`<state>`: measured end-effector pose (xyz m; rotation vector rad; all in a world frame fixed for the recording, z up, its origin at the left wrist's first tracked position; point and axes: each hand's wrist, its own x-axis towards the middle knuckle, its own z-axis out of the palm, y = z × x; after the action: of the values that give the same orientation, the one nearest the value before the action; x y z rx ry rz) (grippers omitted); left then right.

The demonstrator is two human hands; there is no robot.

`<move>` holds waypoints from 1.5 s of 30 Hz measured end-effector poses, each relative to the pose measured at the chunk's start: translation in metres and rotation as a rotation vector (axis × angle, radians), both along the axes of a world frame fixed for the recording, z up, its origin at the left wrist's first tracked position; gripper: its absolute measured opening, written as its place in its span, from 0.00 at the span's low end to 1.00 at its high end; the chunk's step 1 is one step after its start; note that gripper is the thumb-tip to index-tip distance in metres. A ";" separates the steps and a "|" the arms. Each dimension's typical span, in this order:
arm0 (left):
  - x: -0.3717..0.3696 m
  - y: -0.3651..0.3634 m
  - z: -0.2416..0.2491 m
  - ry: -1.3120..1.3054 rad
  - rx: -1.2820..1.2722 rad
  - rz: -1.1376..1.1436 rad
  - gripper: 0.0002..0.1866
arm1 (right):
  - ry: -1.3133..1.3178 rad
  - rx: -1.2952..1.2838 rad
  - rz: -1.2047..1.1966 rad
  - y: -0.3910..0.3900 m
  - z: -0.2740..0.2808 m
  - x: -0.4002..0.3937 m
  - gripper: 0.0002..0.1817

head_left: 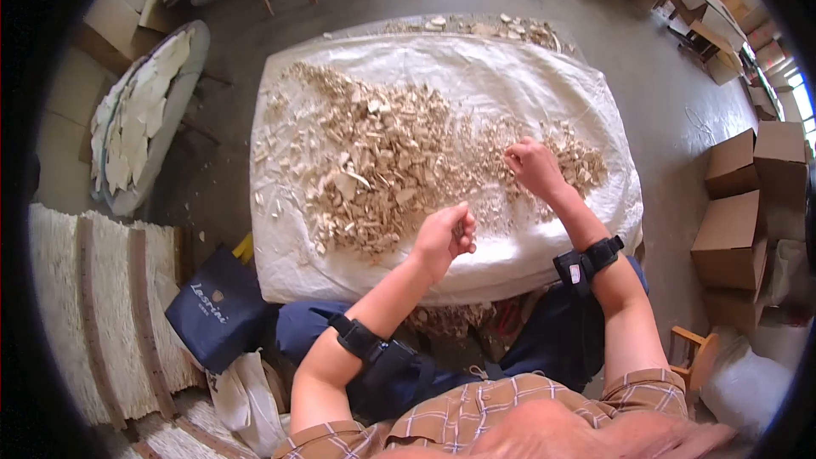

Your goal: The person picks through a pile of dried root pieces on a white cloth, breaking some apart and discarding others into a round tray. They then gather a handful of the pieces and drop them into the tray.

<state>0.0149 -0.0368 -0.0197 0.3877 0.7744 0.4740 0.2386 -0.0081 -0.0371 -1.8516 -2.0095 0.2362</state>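
A large heap of pale, dry, broken pieces and flakes (374,166) covers the left and middle of a white cloth (442,276) spread over a table. A smaller heap of similar bits (582,157) lies to the right. My left hand (445,236) is closed with curled fingers above the near part of the cloth, beside the large heap. Whatever its fingers hold, if anything, is hidden. My right hand (534,166) is closed in a pinch, fingertips down at the smaller heap's left side. What lies between those fingertips is too small to make out.
Open cardboard boxes (729,242) stand at the right, near a small wooden stool (693,357). At the left are a dark blue bag (217,310), stacked pale slabs (110,306) and a round tray of white sheets (140,123). More pieces (510,27) lie beyond the cloth's far edge.
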 end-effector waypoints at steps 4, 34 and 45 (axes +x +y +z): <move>-0.002 0.001 0.004 -0.007 0.005 0.009 0.13 | 0.070 0.044 -0.067 -0.002 0.006 -0.007 0.07; -0.024 -0.026 0.034 -0.201 0.170 -0.010 0.12 | 1.362 0.203 -0.401 -0.233 0.135 0.006 0.15; -0.038 -0.026 0.037 -0.208 0.215 0.076 0.12 | 1.645 0.002 -0.396 -0.227 0.079 -0.084 0.10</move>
<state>-0.0234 -0.0625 0.0171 0.5010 0.5391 0.6607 0.1550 -0.2352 0.0418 -1.1337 -0.4868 1.1327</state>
